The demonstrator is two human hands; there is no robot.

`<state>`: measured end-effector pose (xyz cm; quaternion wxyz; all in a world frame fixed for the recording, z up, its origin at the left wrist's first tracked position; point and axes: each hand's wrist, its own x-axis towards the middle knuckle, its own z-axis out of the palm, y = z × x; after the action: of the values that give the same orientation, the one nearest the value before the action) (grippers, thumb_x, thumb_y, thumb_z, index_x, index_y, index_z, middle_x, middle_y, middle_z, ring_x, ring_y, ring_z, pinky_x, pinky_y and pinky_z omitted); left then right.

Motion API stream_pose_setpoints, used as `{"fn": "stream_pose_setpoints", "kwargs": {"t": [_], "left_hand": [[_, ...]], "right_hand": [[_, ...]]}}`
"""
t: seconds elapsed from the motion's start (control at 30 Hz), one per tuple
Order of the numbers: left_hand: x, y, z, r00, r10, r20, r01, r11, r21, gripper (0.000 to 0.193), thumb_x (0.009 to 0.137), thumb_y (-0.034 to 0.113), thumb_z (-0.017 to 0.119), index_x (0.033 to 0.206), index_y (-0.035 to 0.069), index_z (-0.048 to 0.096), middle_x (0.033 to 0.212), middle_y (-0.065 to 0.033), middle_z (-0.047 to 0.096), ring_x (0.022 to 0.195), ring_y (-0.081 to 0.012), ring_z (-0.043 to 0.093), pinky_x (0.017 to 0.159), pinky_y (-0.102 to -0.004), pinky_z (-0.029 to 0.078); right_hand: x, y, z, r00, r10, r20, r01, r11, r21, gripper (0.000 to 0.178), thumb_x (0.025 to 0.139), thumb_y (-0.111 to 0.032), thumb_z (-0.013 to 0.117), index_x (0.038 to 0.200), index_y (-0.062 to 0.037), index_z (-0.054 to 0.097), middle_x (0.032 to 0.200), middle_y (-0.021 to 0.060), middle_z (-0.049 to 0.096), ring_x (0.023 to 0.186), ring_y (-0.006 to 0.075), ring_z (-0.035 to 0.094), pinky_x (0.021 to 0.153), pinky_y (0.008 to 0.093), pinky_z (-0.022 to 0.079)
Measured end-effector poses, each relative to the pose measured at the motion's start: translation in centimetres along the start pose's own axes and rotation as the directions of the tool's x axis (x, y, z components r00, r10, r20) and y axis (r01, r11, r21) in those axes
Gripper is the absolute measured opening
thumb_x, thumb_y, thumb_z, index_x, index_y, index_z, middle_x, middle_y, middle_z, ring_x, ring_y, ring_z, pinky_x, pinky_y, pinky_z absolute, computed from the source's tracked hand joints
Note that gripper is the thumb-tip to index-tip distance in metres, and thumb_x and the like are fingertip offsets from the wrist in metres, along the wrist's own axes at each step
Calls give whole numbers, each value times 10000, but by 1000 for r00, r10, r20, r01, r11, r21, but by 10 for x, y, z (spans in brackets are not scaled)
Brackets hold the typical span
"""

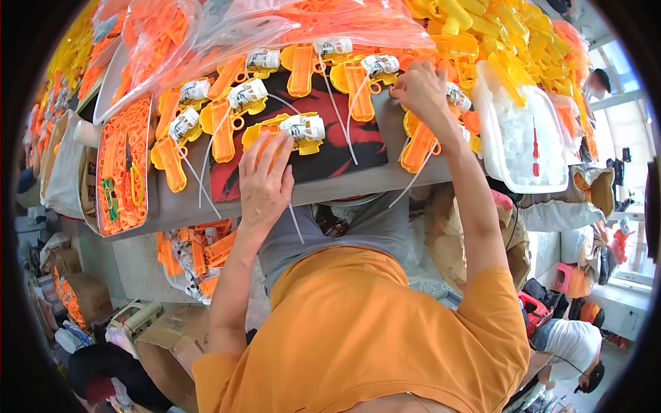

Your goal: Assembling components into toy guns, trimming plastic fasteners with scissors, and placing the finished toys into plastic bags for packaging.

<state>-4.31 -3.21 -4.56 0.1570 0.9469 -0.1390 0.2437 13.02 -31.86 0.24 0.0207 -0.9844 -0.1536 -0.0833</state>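
My left hand [265, 172] lies over the handle of a toy gun [303, 131], holding it with bent fingers. This toy gun has a yellow shell and a white patterned part, and a white strip hangs below my hand. Farther right, my right hand [423, 89] is closed in a pinch among orange parts, and what sits between its fingertips is too small to make out. Just below that hand is another toy gun [416, 144] with an orange handle. Several similar toy guns surround the black and red mat [337, 138], some with white strips trailing.
At left, a tray [147, 199] holds orange parts, scissors [135, 175] and green clips. A white bin [513, 182] at right carries translucent pieces and a red screwdriver [535, 148]. Yellow parts [509, 41] are heaped behind. Cardboard boxes [175, 344] and other people are nearby.
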Motion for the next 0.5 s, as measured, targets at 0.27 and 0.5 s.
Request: {"fn": "stream_pose_setpoints", "kwargs": {"t": [0.27,0.5], "left_hand": [[2,-1,3,999,9,-48,-11,999,-49,573,766,-9,595,1326,96,540,1349,-39,520,1307,-254,433,1049,-443,372],[-4,-4,6,977,-90,-195,66,990,-123,390,741,-4,630,1108,51,509,1353,-165,425,1290,-375,396,1071,-468,331]], "right_hand": [[-7,-9,4,987,94,-129,-90,995,42,195,710,-185,679,847,-47,701,990,119,612,1038,288,539,846,464,390],[-69,-67,-17,976,47,212,-217,247,945,199,845,-210,667,874,-14,652,773,45,634,643,83,570,571,226,427]]}}
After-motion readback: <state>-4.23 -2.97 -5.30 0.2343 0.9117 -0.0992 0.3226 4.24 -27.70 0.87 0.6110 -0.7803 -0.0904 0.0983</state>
